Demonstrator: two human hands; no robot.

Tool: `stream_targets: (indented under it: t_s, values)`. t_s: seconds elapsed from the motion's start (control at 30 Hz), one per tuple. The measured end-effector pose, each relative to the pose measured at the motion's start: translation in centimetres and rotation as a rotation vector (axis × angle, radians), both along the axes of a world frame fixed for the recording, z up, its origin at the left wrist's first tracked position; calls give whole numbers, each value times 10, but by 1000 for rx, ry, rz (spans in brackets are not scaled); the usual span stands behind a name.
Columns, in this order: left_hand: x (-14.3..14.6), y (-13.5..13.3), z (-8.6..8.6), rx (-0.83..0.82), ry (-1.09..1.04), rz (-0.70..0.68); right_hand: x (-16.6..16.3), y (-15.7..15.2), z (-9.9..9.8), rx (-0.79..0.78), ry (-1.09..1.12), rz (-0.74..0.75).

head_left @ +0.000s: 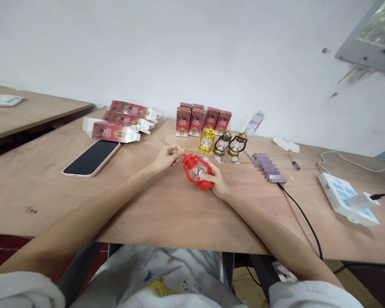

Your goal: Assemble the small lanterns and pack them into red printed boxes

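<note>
A small red toy lantern (195,172) with a clear globe is tilted above the table, its top pointing to the upper left. My right hand (218,183) is wrapped round its base and side, the thumb lying across the front. At the lantern's top, my left hand (168,158) pinches the thin wire handle (180,162) between thumb and fingers. Just behind stand a gold lantern (207,140) and two dark bronze lanterns, one of them a bronze lantern (222,143) in the middle. Thin wire pieces (220,159) with small white tags lie in front of these.
Several upright red boxes (197,121) stand against the wall. Opened red boxes (115,131) lie at the left, behind a pink-edged phone (92,158). On the right are a clear bottle (254,123), a cabled phone (269,167), a small screwdriver-like tool (295,164) and a white power strip (346,199).
</note>
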State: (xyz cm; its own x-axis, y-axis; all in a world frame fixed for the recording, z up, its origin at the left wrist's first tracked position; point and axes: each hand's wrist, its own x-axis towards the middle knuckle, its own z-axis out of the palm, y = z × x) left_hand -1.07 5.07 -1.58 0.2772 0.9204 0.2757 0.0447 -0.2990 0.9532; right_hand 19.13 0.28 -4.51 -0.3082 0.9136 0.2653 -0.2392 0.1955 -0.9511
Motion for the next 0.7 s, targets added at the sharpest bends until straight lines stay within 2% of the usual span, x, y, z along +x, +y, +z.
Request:
stream_targets:
  t_s: [0.27,0.7]
  values:
    - [-1,1,0,88,98,-27,1,0,-1,-9,-12,2]
    - [0,0,0,43,145,12,-1,-2,1,2,-16,-34]
